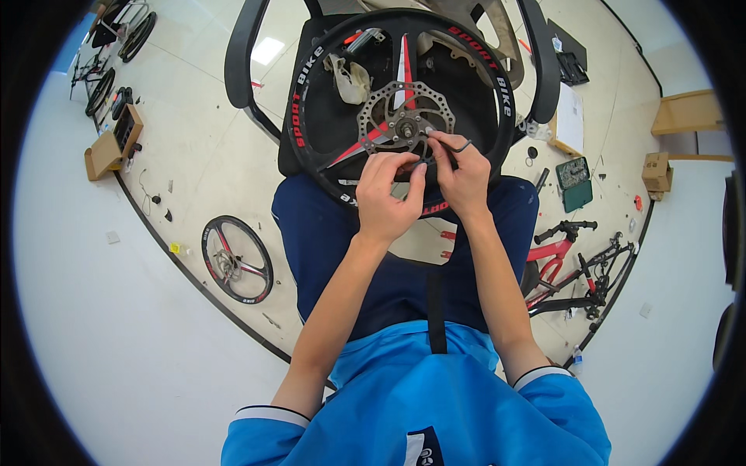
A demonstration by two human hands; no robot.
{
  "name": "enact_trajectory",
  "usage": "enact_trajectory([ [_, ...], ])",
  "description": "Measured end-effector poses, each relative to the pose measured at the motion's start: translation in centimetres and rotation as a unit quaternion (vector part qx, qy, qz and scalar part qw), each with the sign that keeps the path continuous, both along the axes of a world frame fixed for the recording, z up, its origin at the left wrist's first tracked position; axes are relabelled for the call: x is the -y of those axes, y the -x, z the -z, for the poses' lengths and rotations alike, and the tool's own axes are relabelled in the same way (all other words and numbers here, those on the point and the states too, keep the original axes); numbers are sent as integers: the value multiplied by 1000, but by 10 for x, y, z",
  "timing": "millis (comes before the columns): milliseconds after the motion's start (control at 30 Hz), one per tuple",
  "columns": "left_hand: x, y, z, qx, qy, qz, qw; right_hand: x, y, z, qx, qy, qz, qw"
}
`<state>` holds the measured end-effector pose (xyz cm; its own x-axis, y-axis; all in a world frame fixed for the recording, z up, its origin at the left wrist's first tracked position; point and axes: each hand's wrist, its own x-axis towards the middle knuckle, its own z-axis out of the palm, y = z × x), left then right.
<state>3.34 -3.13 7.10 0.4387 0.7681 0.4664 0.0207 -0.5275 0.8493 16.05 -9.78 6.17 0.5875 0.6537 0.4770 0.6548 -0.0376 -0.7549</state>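
Note:
A black bicycle wheel [506, 128] with red and white spokes lies across the chair seat and my lap, its disc brake rotor [371, 111] facing up. My right hand [464, 175] is closed at the rotor's lower right edge. From its fingers sticks a thin dark bent tool, which looks like a hex key [464, 146]. Just left of it, my left hand [388, 198] rests at the rotor's near edge, thumb and forefinger drawn together. Anything between those fingertips is too small to make out. My hands hide part of the rotor's near side.
The black office chair [240, 58] has armrests on both sides. A second wheel [268, 272] lies on the floor at left. At right are a green tool case [575, 186] and a red bike frame [553, 252]. An open cardboard box [102, 155] stands far left.

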Motion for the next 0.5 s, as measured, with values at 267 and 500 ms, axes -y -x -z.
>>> enact_trajectory([
  [267, 1, -14, -9, 31, -82, -3, 996, -3, -5, 2, 107, -10, -16, 994],
  [500, -7, -27, -8, 40, -97, -23, 994, -9, -6, 9, 90, -34, 2, 995],
])
